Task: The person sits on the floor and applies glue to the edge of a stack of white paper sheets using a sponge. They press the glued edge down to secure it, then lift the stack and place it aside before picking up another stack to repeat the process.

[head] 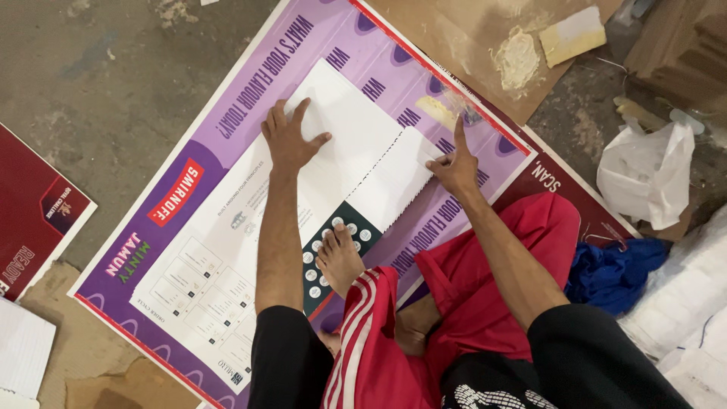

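Pressing my left hand [290,142], fingers splayed, flat on the white sheet [344,144] pins it down; my right hand [455,168] steadies its edge with one fingertip, the other fingers curled.

White sheet [356,144] atop poster board [250,98] on floor [113,76]; bare foot [338,257] on sheet's near edge; plastic bag [647,170] far right.

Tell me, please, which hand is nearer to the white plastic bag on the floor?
Right. The right hand presses the white sheet's edge, closer to the white plastic bag; the left hand lies flat farther away.
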